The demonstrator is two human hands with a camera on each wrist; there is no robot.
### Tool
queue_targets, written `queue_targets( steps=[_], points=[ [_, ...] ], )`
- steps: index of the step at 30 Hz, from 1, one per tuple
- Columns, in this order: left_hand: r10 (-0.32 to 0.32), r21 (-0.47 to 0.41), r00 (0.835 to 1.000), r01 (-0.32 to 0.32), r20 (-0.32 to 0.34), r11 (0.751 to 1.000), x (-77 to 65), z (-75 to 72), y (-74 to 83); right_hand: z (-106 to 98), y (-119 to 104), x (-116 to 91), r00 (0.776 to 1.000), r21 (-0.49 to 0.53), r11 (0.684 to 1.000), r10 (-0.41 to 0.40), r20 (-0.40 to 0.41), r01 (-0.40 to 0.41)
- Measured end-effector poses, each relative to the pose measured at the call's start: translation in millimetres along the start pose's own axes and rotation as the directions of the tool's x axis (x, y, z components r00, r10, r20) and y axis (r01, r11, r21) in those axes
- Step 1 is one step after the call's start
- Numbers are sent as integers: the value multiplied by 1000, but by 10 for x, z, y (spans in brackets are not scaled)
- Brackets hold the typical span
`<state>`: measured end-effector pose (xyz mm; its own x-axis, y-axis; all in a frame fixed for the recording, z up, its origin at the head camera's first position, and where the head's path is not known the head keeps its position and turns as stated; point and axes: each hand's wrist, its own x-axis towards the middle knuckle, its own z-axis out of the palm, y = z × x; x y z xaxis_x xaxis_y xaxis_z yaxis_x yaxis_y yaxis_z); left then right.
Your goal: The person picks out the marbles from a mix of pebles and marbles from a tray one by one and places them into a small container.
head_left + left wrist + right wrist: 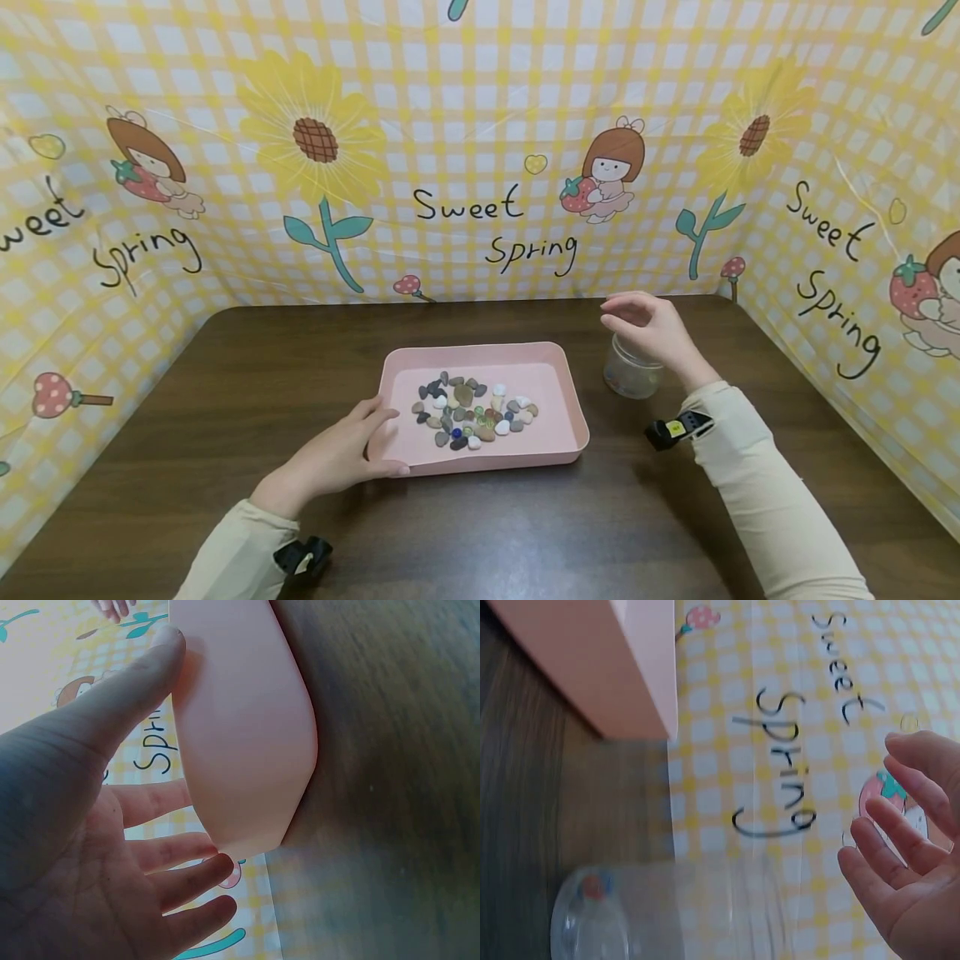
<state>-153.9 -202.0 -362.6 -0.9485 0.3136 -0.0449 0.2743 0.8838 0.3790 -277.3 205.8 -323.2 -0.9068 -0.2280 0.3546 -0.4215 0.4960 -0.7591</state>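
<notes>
A shallow pink tray [480,354] holds a spread of pebbles [463,394] and small glass marbles [457,433]. At its left front corner is my left hand [341,446], the thumb [169,656] touching the rim and the loosely spread fingers [184,881] along the left side. Just above a clear jar [632,371], my right hand [652,329] hovers with relaxed, slightly bent fingers and nothing in them. The jar has no lid on it in view. In the right wrist view, small red and blue pieces [594,886] show at the bottom of the jar.
The dark brown wooden table [480,533] carries the tray and the jar, with the jar to the tray's right. Yellow checked cloth [465,125] printed with flowers and lettering stands as a wall behind the table and on both sides.
</notes>
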Motion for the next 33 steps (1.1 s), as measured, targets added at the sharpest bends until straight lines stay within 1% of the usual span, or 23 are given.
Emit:
queue_targets(
  steps=[4, 9, 17, 22, 27, 30, 33],
  points=[
    [-3, 1, 1000, 3, 2, 1000, -1, 0, 4, 103, -84, 18, 998, 51, 999, 4, 69, -8],
    [-2, 1, 1000, 2, 4, 1000, -3, -4, 10, 230, -151, 36, 989, 98, 995, -18, 145, 4],
    [-4, 6, 1000, 4, 7, 1000, 2, -5, 8, 369, -269, 68, 970, 124, 992, -29, 240, 0],
    [5, 9, 1000, -5, 1, 1000, 1, -3, 7, 461, -317, 83, 957, 111, 994, -57, 284, 26],
    [4, 10, 1000, -4, -1, 1000, 1, -1, 4, 567, -303, 116, 934, 112, 993, -84, 346, 48],
    [2, 12, 1000, -2, 0, 1000, 1, -2, 6, 619, -299, 137, 912, 130, 990, -98, 399, 49],
    [5, 13, 1000, -5, -1, 1000, 0, -5, 9, 676, -286, 166, 889, 122, 991, -107, 446, 59]
  ],
)
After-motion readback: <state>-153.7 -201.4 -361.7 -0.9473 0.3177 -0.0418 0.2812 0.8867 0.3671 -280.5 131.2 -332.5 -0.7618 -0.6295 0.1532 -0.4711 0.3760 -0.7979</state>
